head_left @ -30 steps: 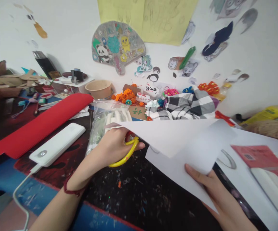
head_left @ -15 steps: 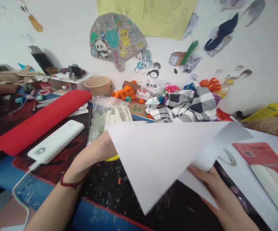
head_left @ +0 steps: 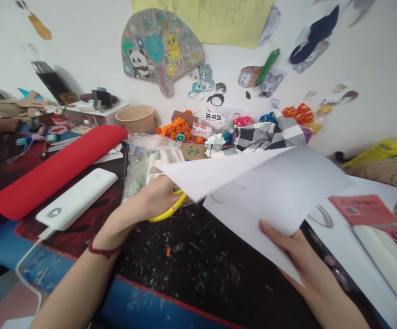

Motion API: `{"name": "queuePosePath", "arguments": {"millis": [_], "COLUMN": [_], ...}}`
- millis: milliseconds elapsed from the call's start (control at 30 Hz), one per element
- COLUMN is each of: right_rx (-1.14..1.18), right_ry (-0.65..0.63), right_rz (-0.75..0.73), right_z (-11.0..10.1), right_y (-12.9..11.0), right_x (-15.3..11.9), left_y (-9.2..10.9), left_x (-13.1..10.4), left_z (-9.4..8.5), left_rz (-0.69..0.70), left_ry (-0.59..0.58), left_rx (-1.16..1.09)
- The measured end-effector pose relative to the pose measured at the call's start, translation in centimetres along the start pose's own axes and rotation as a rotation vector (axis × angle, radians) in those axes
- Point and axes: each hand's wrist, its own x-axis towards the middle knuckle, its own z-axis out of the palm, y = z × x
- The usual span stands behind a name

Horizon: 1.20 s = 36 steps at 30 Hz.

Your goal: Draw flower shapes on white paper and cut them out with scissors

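My left hand (head_left: 159, 196) is closed around the yellow handle of a pair of scissors (head_left: 171, 211); their blades are hidden behind paper. A white sheet of paper (head_left: 239, 217) hangs over the table, with a corner flap folded over at its upper left near the left hand. Faint curved marks show on the sheet below that flap. My right hand (head_left: 297, 256) pinches the sheet's lower right part, thumb on top and fingers underneath. Just right of it lies another white sheet (head_left: 349, 246) with a grey curved shape on it.
On the left lie a white power bank (head_left: 78, 198) with a cable and a red roll (head_left: 57, 171). Behind my left hand is a clear plastic bag (head_left: 136, 169). A beige bowl (head_left: 135, 119), orange flowers (head_left: 178, 130) and checked cloth (head_left: 256, 137) line the wall. A red packet (head_left: 359, 210) lies right.
The sheet's large hanging flap has swung up and left, baring its marked part and more dark table. My left hand and the yellow handle have come into view from behind the paper.
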Motion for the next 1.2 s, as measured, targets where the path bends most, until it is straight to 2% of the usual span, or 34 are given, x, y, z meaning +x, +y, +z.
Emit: {"name": "queuePosePath", "arguments": {"millis": [167, 300, 467, 633, 800, 967, 1200], "right_rx": [0.011, 0.037, 0.009, 0.003, 0.040, 0.077, 0.058], "right_ry": [0.021, 0.048, 0.059, -0.012, -0.055, -0.049, -0.041], "right_rz": [0.025, 0.017, 0.002, 0.039, 0.065, 0.042, 0.060], "right_z": [0.0, 0.3, 0.2, -0.3, 0.1, 0.7, -0.1], "right_y": [-0.1, 0.1, 0.6, 0.6, 0.8, 1.0, 1.6], "right_x": [0.0, 0.0, 0.3, 0.6, 0.4, 0.2, 1.0], "left_y": [0.4, 0.8, 0.9, 0.9, 1.1, 1.5, 1.8], "left_x": [0.2, 0.3, 0.1, -0.2, -0.3, -0.4, -0.3], "left_z": [-0.2, -0.2, 0.0, 0.2, 0.6, 0.6, 0.4], "left_rz": [-0.092, -0.112, -0.072, 0.012, -0.079, -0.109, -0.120], "left_ry": [-0.112, -0.139, -0.117, -0.041, -0.087, -0.069, -0.042], "left_rx": [0.095, 0.043, 0.018, -0.031, -0.014, 0.011, 0.117]}}
